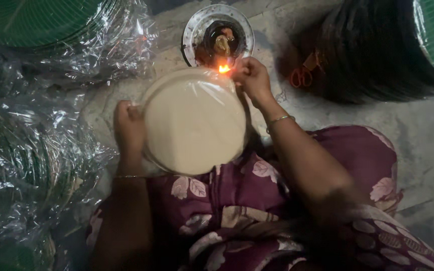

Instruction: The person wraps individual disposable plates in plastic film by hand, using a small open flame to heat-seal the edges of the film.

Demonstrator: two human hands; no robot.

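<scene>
Holding a stack of round pale plates point(194, 123) wrapped in clear plastic, the left hand point(128, 128) grips its left edge. The right hand point(251, 78) pinches the top edge beside a small flame point(224, 69). The stack sits over the lap, near a metal dish point(197, 30) on the floor point(418, 135).

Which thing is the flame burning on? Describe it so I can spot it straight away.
Start at the pale round stack of plates held by the left hand and right hand. At its top edge burns the flame; behind it sits the metal dish, the only shiny round thing on the floor.
</scene>
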